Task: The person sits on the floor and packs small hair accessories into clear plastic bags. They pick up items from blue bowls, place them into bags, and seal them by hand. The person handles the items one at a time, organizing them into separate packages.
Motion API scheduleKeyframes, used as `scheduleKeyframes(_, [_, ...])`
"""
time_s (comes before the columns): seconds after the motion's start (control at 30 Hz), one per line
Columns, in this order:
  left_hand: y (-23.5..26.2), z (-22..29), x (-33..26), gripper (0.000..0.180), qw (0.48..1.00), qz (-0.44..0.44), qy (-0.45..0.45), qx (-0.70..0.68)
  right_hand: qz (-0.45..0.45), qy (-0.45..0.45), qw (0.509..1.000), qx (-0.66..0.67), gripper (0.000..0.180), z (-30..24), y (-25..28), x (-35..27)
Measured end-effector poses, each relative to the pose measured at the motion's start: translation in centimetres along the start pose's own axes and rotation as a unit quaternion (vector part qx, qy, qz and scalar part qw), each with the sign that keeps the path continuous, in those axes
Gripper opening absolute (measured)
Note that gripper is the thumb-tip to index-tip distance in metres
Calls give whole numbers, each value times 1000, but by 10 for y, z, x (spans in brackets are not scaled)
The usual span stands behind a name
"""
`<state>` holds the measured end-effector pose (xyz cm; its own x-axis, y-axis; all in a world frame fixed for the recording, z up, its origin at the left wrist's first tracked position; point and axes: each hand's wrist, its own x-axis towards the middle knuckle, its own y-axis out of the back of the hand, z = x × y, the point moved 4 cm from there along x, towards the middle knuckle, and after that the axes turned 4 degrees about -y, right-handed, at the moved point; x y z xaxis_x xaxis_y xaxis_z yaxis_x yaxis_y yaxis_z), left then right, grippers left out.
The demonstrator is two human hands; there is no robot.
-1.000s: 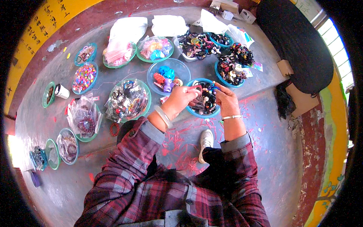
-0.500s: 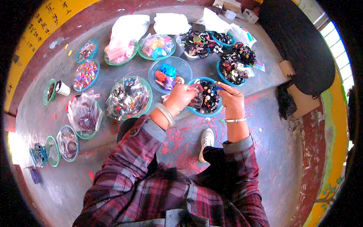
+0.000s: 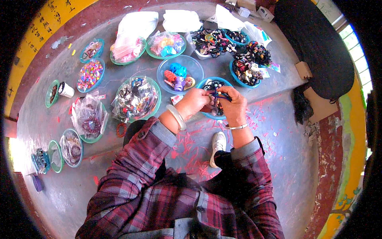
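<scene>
Both hands (image 3: 217, 101) — dark band (image 3: 221, 95) between

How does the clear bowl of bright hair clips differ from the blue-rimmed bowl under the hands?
The clear bowl stands uncovered, with large blue, red and purple clips; the blue-rimmed bowl holds mostly dark pieces. The clear bowl lies farther from the person, untouched; the blue-rimmed bowl is partly hidden by the left hand and right hand. Both are round and sit on the grey floor.

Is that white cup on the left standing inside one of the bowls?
No, the white cup stands on the bare floor between two bowls, the small green bowl and the bead bowl.
</scene>
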<state>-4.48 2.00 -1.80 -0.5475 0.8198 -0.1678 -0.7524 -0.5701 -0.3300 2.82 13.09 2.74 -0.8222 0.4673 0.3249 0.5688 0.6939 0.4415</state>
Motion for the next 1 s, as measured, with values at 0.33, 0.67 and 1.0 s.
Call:
scheduleKeyframes(0.33, [-2,13,-5,21,1000,14,10,2,7,82,989,-120,24,-16,9,3])
scheduleKeyframes(0.67, [1,-3,8,28,998,-12,-32,-59,-62,66,989,-117,23,-16,12,4])
scheduleKeyframes(1.0, [-1,2,5,26,998,-4,-41,-55,-134,-94,984,68,19,-6,8,8])
